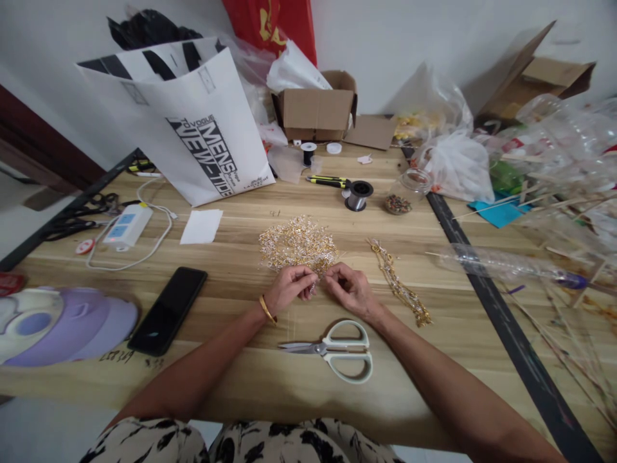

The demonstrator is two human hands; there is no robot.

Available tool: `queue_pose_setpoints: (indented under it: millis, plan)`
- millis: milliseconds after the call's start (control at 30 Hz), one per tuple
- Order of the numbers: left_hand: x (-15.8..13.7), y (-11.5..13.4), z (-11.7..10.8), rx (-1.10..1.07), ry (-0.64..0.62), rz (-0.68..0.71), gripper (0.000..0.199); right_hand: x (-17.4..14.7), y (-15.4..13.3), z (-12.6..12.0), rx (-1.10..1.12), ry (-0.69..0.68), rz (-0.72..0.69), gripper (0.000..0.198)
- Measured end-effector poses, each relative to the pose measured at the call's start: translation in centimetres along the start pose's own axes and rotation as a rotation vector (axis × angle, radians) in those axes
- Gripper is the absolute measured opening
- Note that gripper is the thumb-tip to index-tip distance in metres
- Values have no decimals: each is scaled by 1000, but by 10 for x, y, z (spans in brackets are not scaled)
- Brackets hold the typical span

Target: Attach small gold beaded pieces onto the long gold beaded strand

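A glittering heap of gold and clear beads [299, 241] lies on the wooden table, just beyond my hands. My left hand [295, 283], with a gold bangle at the wrist, is closed in a pinch; a bit of beaded strand shows under its fingertips. My right hand [349, 287] pinches close beside it, fingertips almost meeting the left ones. Whatever the right fingers hold is too small to make out. Scissors [332, 350] with pale handles lie in front of my hands, blades pointing left. Right of my right hand rests a bundle of gold beaded strands [400, 283].
A black phone [168, 311], a purple cap-like item [72, 321] and a power strip [128, 226] are at left. Behind stand a white paper bag [193, 128], a cardboard box [315, 112], a wire spool [358, 195] and a jar [407, 193]. Plastic bottles and sticks crowd the right.
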State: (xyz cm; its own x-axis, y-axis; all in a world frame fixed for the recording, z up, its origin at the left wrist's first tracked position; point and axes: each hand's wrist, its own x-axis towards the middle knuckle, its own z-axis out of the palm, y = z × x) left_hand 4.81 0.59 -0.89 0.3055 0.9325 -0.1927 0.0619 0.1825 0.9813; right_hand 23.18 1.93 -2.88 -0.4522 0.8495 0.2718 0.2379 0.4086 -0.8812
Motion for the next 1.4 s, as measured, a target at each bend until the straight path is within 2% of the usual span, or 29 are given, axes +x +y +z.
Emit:
queue_pose_setpoints:
  millis: [500,1400]
  plan:
    - [0,-2,0,28,14,37,35,1,1,0,12,-42,5,21]
    - [-1,-5,3,97,-21,116,34,3,-2,-1,-11,-112,27,17]
